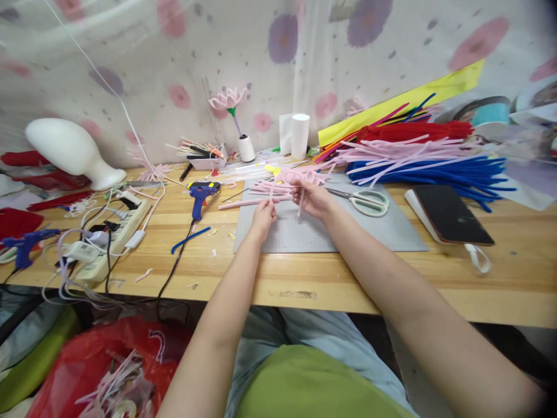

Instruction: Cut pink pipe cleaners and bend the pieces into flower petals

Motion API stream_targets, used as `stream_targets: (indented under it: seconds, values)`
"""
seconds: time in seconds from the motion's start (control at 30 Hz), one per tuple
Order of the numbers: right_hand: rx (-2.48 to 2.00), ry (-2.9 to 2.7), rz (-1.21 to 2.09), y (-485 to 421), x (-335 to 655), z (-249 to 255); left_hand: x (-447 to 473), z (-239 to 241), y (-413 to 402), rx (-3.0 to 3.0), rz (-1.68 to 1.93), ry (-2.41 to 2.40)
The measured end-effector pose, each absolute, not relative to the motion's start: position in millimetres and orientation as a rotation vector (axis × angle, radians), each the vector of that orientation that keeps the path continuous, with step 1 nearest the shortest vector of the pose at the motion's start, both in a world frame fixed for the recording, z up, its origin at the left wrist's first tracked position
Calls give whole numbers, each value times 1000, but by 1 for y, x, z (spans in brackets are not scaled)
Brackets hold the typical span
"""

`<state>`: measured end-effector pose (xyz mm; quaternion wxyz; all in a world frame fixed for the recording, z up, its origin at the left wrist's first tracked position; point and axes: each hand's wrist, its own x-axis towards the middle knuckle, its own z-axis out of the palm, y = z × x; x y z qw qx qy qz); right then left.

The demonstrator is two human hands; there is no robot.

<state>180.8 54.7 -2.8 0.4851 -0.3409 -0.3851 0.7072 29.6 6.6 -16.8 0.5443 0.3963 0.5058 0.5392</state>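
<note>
Both hands are over the grey mat (296, 238), close together. My left hand (263, 219) is closed in a pinch on a pink pipe cleaner (272, 191) that rises above its fingertips. To its right, my right hand (313, 199) is closed on pink pipe cleaner too, with one end (300, 210) hanging below the fingers. Whether both hold the same piece I cannot tell. More pink pipe cleaners (243, 203) lie on the mat behind the hands. Scissors with pale green handles (369, 203) rest just right of my right hand.
A blue glue gun (201, 197) stands left of the mat, its cord running to the table edge. Bundled blue pipe cleaners (435, 177) and a black phone-like object (452, 213) lie right. A pink flower (228, 100) stands behind; a power strip (117, 238) is left.
</note>
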Motion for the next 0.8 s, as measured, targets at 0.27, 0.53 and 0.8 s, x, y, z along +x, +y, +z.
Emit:
stream_targets:
  seconds: [0.27, 0.53, 0.8]
  values:
    - [-613, -917, 1816, 35, 147, -19, 34, -33, 2, 1045, 1205, 1190]
    - [-769, -1352, 1769, 26, 142, -19, 39, -38, 3, 1260, 1073, 1360]
    - [-681, -1094, 1639, 42, 149, -25, 27, -12, -9, 1075, 877, 1083]
